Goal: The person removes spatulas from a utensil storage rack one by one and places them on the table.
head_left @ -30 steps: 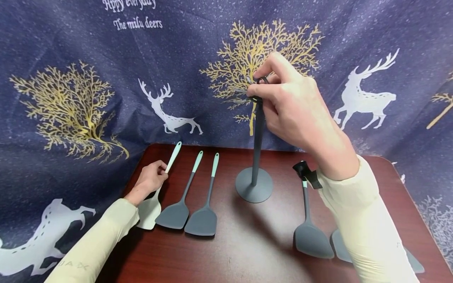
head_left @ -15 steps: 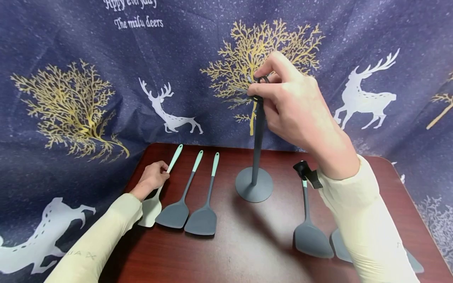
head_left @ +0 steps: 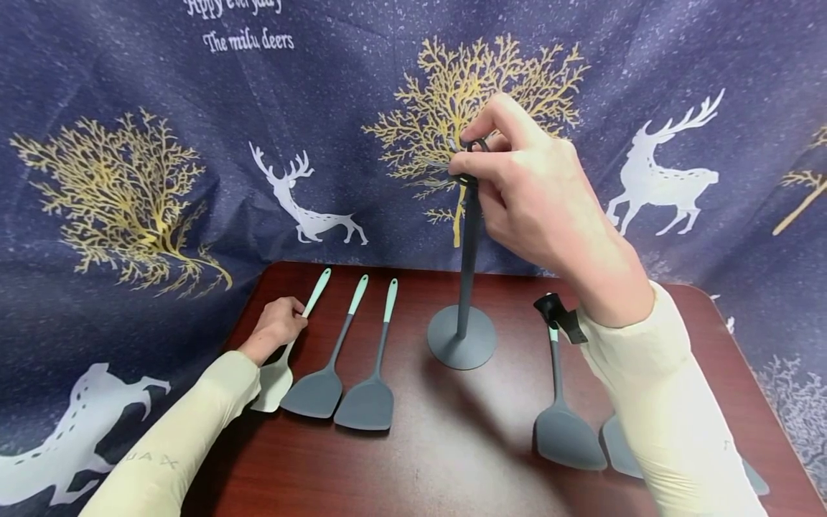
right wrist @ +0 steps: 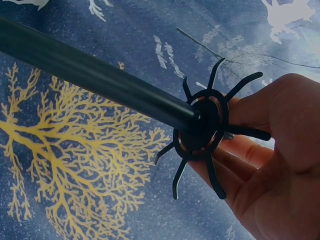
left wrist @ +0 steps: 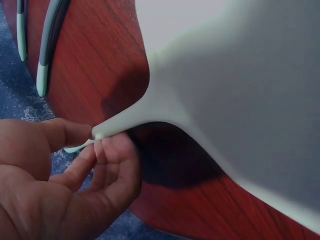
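Note:
At the table's left side my left hand pinches the thin shaft of a pale spatula between thumb and fingers. In the left wrist view its broad white blade fills the right, casting a shadow on the wood beneath. My right hand grips the top of a dark utensil stand, which stands upright on a round base. The right wrist view shows a hook ring with several curved hooks around the pole; the fingers hold it from above.
Two grey spatulas with mint handles lie right of the pale one. Another grey spatula lies at the right, with more blades partly hidden by the right sleeve. A dark blue deer-print cloth hangs behind the table.
My left hand and the pale spatula have shifted slightly; the blade's lower edge shows a little higher in the head view. The right hand stays on the stand's top.

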